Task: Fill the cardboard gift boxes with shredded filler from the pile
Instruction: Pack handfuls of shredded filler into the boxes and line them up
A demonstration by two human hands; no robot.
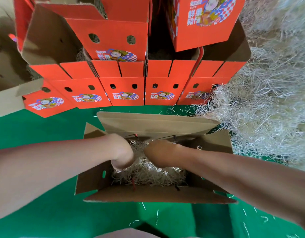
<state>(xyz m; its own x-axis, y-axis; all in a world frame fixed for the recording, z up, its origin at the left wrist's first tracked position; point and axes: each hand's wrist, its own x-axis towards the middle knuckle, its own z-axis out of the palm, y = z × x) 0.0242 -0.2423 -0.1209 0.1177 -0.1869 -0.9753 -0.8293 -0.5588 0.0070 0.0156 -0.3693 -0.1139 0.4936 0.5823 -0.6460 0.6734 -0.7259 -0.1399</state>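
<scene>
At the middle of the green bench (36, 131) stands an open cardboard box (153, 124) with its flaps turned outward. Both hands reach down into it from above. The left hand (121, 152) and the right hand (159, 155) are close together, and both are on the shredded filler (148, 176) that lies on the bottom of the box. Their fingers point down into the pale strands and are hidden by the backs of the hands, so I cannot tell if they are spread, pressed together or pinching something. On the right, just beside the box, rises the big pile (261, 107) of the same filler, and loose strands lie on the bench near it. Behind the box a row of orange gift boxes (124, 91) stands side by side, with more stacked on top.
</scene>
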